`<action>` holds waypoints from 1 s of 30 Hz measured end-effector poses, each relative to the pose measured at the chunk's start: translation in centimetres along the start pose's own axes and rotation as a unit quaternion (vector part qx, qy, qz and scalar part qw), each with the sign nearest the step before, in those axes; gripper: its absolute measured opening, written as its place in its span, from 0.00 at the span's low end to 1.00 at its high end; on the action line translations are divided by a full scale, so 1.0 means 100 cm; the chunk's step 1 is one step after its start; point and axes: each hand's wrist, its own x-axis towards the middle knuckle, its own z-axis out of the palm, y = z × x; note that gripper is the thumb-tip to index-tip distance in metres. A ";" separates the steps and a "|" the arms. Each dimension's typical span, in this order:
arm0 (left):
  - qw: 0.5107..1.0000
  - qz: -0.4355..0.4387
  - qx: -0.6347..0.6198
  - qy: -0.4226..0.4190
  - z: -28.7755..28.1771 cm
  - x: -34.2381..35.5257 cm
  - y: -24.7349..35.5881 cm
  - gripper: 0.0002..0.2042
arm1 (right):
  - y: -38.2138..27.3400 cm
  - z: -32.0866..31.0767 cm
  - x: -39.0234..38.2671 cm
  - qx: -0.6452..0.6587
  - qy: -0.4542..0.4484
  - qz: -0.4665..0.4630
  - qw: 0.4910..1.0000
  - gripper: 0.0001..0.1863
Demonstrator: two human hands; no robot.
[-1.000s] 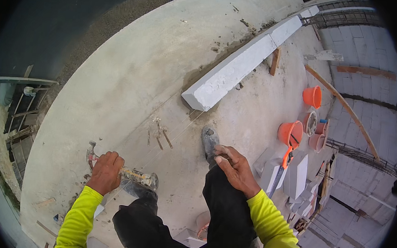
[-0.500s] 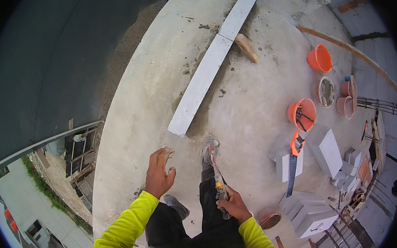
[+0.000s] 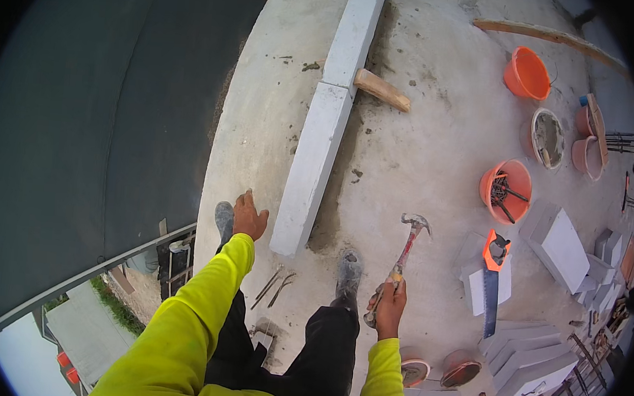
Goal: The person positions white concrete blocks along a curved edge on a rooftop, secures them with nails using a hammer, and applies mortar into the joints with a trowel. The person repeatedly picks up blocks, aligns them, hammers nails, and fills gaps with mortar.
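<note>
My right hand (image 3: pixel 388 308) is closed around the handle of a claw hammer (image 3: pixel 404 258). The hammer points away from me, above the concrete floor and right of the block row. My left hand (image 3: pixel 250 216) is held out open with nothing in it, left of the near end of a long pale block (image 3: pixel 310 171). I cannot tell whether its fingers touch anything. A second pale block (image 3: pixel 354 33) continues the row behind, with a thin joint between them. Against the right side near that joint lies a short piece of wood (image 3: pixel 383 91).
Thin bent metal rods (image 3: pixel 274 285) lie between my boots. To the right are an orange bucket (image 3: pixel 528 72), a mortar bucket (image 3: pixel 547 139), a bucket of metal pieces (image 3: pixel 511 191), a handsaw (image 3: pixel 491 286) on a block, and stacked blocks (image 3: pixel 535 364). The slab edge (image 3: pixel 212 160) runs along the left.
I have stepped forward along the block row, with one boot now left of it. The hammer has swung away to the right. My left hand has moved up beside the block's near end.
</note>
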 end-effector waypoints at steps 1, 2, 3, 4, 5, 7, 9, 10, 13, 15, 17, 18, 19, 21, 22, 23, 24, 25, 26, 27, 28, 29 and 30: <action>1.000 0.020 0.001 0.004 0.015 0.023 0.006 0.41 | 0.003 0.009 0.012 0.026 -0.010 0.001 1.000 0.13; 0.999 0.020 0.026 -0.007 0.031 0.049 0.015 0.42 | 0.004 0.023 0.027 0.046 -0.004 0.019 0.999 0.15; 0.999 0.031 0.036 -0.007 0.048 0.079 0.030 0.43 | 0.005 0.038 0.043 0.078 -0.005 0.021 0.997 0.17; 1.000 0.023 0.019 -0.005 0.065 0.107 0.047 0.44 | 0.004 0.055 0.059 0.069 0.007 0.019 0.997 0.19; 1.000 0.017 0.002 -0.002 0.080 0.137 0.066 0.44 | 0.004 0.073 0.074 0.072 0.012 0.005 0.997 0.22; 0.998 0.010 -0.056 -0.019 0.105 0.188 0.096 0.45 | 0.003 0.108 0.104 0.083 0.015 -0.002 0.996 0.27; 0.995 -0.023 -0.088 -0.037 0.120 0.222 0.122 0.46 | -0.007 0.148 0.146 0.122 0.010 -0.009 0.992 0.30; 0.992 -0.041 -0.109 -0.052 0.125 0.231 0.129 0.47 | -0.012 0.168 0.166 0.135 0.021 -0.018 0.990 0.30; 0.989 -0.065 -0.118 -0.058 0.131 0.235 0.133 0.47 | -0.034 0.221 0.221 0.187 0.034 -0.041 0.981 0.27; 0.986 -0.066 -0.137 -0.072 0.129 0.233 0.131 0.47 | -0.050 0.258 0.246 0.176 0.022 -0.025 0.984 0.26; 0.984 -0.055 -0.153 -0.077 0.125 0.234 0.131 0.46 | -0.062 0.272 0.254 0.147 -0.008 -0.010 0.989 0.24; 0.984 -0.061 -0.146 -0.078 0.123 0.236 0.131 0.46 | -0.067 0.276 0.256 0.115 -0.033 0.008 0.993 0.23; 0.984 -0.057 -0.151 -0.079 0.121 0.236 0.131 0.46 | -0.073 0.276 0.259 0.096 -0.092 0.035 0.991 0.23; 0.983 -0.059 -0.154 -0.078 0.120 0.236 0.132 0.46 | -0.078 0.272 0.258 0.096 -0.064 0.019 0.993 0.19; 0.984 -0.061 -0.152 -0.076 0.120 0.236 0.132 0.46 | -0.080 0.270 0.258 0.098 -0.032 0.018 0.995 0.17; 0.983 -0.069 -0.146 -0.089 0.121 0.235 0.132 0.46 | -0.081 0.270 0.259 0.133 -0.009 0.017 0.991 0.16; 0.984 -0.062 -0.145 -0.077 0.122 0.234 0.131 0.46 | -0.082 0.269 0.261 0.149 -0.032 0.006 0.988 0.17; 0.985 -0.061 -0.140 -0.076 0.123 0.234 0.130 0.45 | -0.082 0.271 0.263 0.157 -0.019 -0.001 0.987 0.17; 0.986 -0.058 -0.136 -0.076 0.124 0.235 0.129 0.45 | -0.082 0.271 0.265 0.170 -0.026 0.003 0.985 0.17; 0.986 -0.053 -0.137 -0.074 0.124 0.235 0.127 0.45 | -0.082 0.271 0.268 0.126 -0.028 0.004 0.992 0.18; 0.986 -0.045 -0.140 -0.074 0.124 0.235 0.126 0.45 | -0.082 0.269 0.270 0.087 -0.051 0.016 0.995 0.18; 0.986 -0.040 -0.147 -0.071 0.125 0.236 0.125 0.44 | -0.082 0.266 0.272 0.052 -0.078 0.020 0.995 0.19; 0.986 -0.038 -0.147 -0.073 0.125 0.236 0.125 0.44 | -0.082 0.260 0.274 0.052 -0.078 0.029 0.995 0.19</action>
